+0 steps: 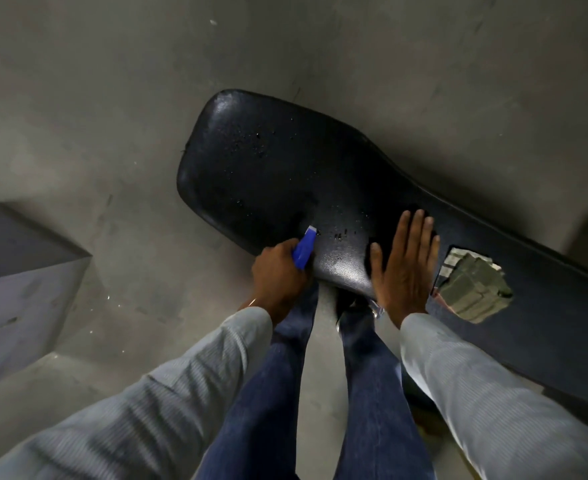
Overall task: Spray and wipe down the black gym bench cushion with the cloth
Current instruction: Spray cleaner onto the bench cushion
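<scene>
Gripping a blue sprayer (304, 249), left hand (278, 271); right hand (405, 261) flat on cushion (268, 168).

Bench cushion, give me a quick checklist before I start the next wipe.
1. Spray on the bench cushion: ok, droplets show.
2. Spray bottle in the left hand: ok, firm grip.
3. Right hand on the cushion: ok, flat, fingers straight.
4. Cloth under the right hand: cannot tell, something dark shows at its edges.
5. Torn patch beside the right hand: not ok, padding exposed.
</scene>
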`<control>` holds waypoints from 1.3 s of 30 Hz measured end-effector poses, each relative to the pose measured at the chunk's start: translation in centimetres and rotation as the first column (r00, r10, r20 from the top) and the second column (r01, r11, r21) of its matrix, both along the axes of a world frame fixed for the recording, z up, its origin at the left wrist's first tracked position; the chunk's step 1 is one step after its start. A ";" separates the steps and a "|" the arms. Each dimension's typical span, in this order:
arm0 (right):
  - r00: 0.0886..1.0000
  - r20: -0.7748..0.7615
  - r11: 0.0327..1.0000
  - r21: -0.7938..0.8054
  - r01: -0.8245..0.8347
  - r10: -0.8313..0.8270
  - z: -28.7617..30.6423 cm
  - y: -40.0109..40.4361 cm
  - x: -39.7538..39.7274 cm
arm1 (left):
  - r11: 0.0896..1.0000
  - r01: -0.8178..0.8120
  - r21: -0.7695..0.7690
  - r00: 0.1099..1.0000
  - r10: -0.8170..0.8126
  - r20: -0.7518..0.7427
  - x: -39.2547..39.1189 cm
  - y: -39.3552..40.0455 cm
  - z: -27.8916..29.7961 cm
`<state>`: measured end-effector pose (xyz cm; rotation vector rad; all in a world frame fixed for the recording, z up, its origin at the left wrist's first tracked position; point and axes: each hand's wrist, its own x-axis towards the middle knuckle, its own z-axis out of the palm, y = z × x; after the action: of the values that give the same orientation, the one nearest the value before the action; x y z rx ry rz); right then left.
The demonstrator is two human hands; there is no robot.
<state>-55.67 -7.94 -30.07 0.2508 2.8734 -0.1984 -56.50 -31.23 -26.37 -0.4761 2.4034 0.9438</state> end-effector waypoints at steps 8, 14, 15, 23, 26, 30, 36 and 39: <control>0.997 0.040 0.998 -0.006 0.062 -0.062 -0.5 6.0 -0.8 | 0.996 0.085 0.039 0.996 -0.085 -0.009 -2.2 3.5 0.5; 0.996 0.059 0.998 0.007 0.064 -0.064 0.5 6.5 1.3 | 0.909 0.406 -0.095 0.914 -0.401 0.063 -1.5 6.0 1.5; 0.996 0.069 0.998 0.013 0.063 -0.064 0.5 6.5 1.9 | 0.897 0.433 -0.092 0.901 -0.429 0.066 -1.1 6.2 1.4; 0.935 0.064 0.937 0.032 0.347 -0.349 1.5 7.5 4.8 | 0.863 0.505 0.023 0.860 -0.505 0.065 0.2 7.3 1.5; 0.887 0.140 0.896 0.009 0.443 -0.440 2.1 8.4 5.5 | 0.854 0.520 0.028 0.854 -0.521 0.015 -0.3 8.3 2.2; 0.878 0.243 0.898 -0.053 0.436 -0.412 3.4 10.3 5.1 | 0.853 0.522 -0.014 0.851 -0.522 -0.054 -1.2 10.7 3.5; 0.824 0.407 0.901 -0.001 0.433 -0.395 4.8 14.0 3.4 | 0.908 0.410 0.090 0.905 -0.393 -0.160 -1.3 13.6 6.4; 0.832 0.402 0.907 -0.010 0.422 -0.382 5.9 14.5 3.9 | 0.907 0.382 0.177 0.910 -0.336 -0.242 -1.1 16.1 8.7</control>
<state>-51.80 6.60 -24.16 0.7861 2.3722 -0.3250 -57.63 -15.18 -17.66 0.1584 2.4082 1.1125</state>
